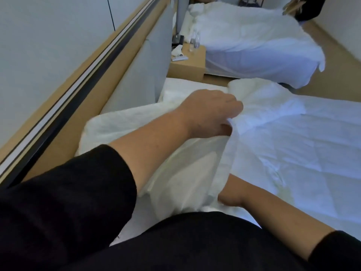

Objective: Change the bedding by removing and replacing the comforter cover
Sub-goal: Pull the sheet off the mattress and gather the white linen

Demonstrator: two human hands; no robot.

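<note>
Left hand (211, 114) fingers pinching the cover's (293, 137) bunched edge, comforter (175, 173) below-left, right hand (232, 198) tucked underneath, grip hidden.

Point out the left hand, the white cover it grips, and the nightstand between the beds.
left hand (210, 112), head view, back of the hand
white cover (277, 133), head view, bunched fabric
nightstand (192, 58), head view, bare top

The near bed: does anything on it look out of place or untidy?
Yes. The white cover is bunched and wrinkled where the left hand pinches its edge, and the cream comforter shows beneath. This fits a cover change under way. Nothing looks torn or spilled.
</note>
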